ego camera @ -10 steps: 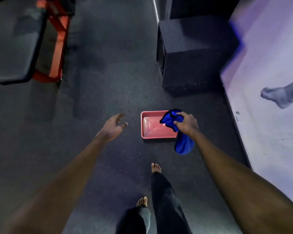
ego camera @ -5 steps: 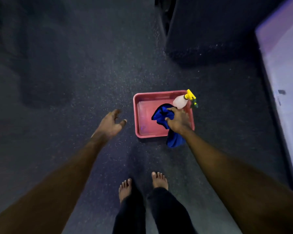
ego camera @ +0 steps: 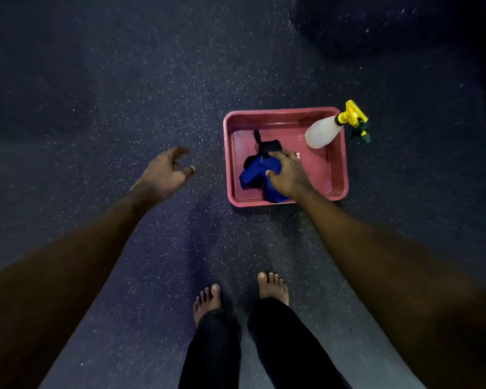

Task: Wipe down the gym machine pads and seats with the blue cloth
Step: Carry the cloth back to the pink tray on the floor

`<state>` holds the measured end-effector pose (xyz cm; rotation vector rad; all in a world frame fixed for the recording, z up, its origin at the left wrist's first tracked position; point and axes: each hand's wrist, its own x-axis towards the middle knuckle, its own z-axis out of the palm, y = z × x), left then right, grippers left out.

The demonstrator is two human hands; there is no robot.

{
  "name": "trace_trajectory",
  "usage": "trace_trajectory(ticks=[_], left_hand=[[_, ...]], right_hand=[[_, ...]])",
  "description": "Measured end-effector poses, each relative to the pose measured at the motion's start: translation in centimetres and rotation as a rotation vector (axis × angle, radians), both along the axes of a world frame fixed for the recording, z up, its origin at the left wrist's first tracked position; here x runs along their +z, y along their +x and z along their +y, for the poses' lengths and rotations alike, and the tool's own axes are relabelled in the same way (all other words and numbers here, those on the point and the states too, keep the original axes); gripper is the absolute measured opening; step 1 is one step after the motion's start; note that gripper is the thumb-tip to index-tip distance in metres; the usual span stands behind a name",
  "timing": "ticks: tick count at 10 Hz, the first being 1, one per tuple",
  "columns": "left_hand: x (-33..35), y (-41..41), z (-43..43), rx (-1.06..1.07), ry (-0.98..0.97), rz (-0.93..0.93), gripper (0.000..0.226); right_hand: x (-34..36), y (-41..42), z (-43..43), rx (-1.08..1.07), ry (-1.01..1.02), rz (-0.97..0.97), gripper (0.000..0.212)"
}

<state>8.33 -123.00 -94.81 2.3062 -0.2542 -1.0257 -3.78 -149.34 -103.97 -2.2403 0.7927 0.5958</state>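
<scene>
While the right hand (ego camera: pixel 288 175) clutches the blue cloth (ego camera: pixel 257 172) inside the pink tray (ego camera: pixel 281 111), by its near edge, the left hand (ego camera: pixel 163 172) hangs loose and empty off the left rim. Careful: a snagged lift could jolt the tray, tipping the spray bottle (ego camera: pixel 323 133) at its far-right corner.

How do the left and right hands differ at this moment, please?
The left hand holds nothing; the right hand grips the cloth. The left hand hovers over the floor; the right hand reaches into the tray. Both extend forward on bare arms.
</scene>
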Motion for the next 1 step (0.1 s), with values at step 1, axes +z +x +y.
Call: trace_trajectory(ticks=[1], left_hand=[[4.23, 0.20, 0.36, 0.008, 0.012, -0.022, 0.054]], right_hand=[[4.57, -0.56, -0.22, -0.081, 0.039, -0.054, 0.061]])
